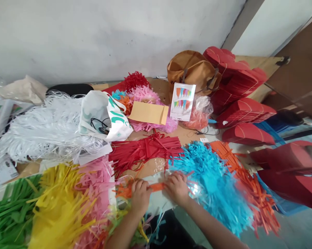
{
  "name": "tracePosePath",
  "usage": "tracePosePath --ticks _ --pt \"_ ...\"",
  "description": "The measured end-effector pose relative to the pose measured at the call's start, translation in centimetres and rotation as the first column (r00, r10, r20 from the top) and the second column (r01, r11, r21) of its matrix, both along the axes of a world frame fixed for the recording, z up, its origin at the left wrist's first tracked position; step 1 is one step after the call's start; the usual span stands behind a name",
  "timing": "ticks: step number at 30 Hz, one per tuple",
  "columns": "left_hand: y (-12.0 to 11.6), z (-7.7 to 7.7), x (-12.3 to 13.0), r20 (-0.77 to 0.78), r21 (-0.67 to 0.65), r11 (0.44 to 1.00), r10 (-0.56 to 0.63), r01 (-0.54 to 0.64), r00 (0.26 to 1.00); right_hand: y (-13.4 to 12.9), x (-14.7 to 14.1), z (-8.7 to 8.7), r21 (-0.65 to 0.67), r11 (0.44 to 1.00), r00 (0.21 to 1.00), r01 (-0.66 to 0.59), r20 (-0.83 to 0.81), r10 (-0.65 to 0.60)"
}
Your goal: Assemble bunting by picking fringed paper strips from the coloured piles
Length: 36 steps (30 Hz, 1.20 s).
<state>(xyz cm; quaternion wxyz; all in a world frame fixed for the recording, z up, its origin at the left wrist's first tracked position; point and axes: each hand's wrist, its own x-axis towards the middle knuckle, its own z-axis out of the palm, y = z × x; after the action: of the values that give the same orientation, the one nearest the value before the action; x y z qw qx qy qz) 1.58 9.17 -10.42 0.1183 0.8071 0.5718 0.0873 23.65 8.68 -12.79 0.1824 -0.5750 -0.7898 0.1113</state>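
An orange paper tassel (pixel 157 187) is stretched sideways over the front edge of the table. My left hand (pixel 140 194) is closed on its left part, with fringe strips spreading out beyond the fingers. My right hand (pixel 177 187) is closed on the other end, and some blur hides the fingertips. Just behind the hands lie red fringed tassels (pixel 148 152). A heap of light blue tassels (pixel 210 183) reaches close to my right hand. Pink tassels (pixel 96 183) lie left of my left hand. Green and yellow strips hang below it, near my lap.
Yellow tassels (pixel 60 207) and green tassels (pixel 13 200) fill the left front. Behind them are white tassels (pixel 44 128) and a white bag (pixel 93 103). A brown envelope (pixel 148 113), a printed card (pixel 182 102) and a brown bag (pixel 189 69) stand farther back. Red bundles (pixel 246 110) are stacked right.
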Motion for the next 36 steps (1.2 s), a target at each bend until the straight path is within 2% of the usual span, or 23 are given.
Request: tracePosePath --ticks 2,4,9,13,18,21,24,29,32,36 --pt "-0.3 0.1 0.3 0.01 0.017 0.999 -0.052 0.052 0.999 -0.4 -0.2 -0.3 0.042 0.988 0.989 -0.149 0.003 0.149" --pt "-0.5 0.4 0.6 0.005 0.036 0.997 -0.074 0.074 0.997 -0.3 -0.5 -0.7 0.041 0.979 0.98 -0.199 0.031 0.198" --pt "-0.9 0.8 0.9 -0.023 0.104 0.992 -0.069 0.071 0.997 0.9 -1.4 -1.0 -0.034 0.987 0.987 -0.158 0.006 0.159" --pt "-0.8 0.1 0.9 -0.028 0.154 0.987 -0.049 0.053 0.998 1.5 -1.2 0.2 -0.071 0.984 0.986 -0.166 -0.046 0.163" --pt "-0.8 -0.8 1.0 -0.016 0.154 0.987 -0.039 0.041 0.999 1.0 -1.7 1.4 -0.023 0.997 0.996 -0.076 -0.052 0.075" --pt "-0.9 -1.2 0.9 -0.015 0.162 0.986 -0.044 0.046 0.999 0.2 -2.8 0.4 0.068 0.993 0.995 -0.097 0.012 0.097" --pt "-1.1 -1.9 0.7 -0.032 0.197 0.977 -0.078 0.083 0.996 -0.6 -3.5 -1.9 0.151 0.98 0.99 -0.133 0.074 0.123" --pt "-1.8 -3.4 -0.4 -0.038 0.252 0.96 -0.119 0.125 0.992 -1.4 -1.7 -5.4 0.241 0.966 0.995 -0.095 0.017 0.094" --pt "-2.2 -3.6 -1.2 0.018 0.207 0.976 -0.071 0.066 0.997 -1.4 0.1 -5.5 0.185 0.979 0.995 -0.088 -0.021 0.094" --pt "-2.1 -2.4 -2.0 0.11 0.062 0.998 0.022 -0.029 0.994 -0.8 1.6 -3.2 0.044 0.998 0.994 -0.042 -0.096 0.046"
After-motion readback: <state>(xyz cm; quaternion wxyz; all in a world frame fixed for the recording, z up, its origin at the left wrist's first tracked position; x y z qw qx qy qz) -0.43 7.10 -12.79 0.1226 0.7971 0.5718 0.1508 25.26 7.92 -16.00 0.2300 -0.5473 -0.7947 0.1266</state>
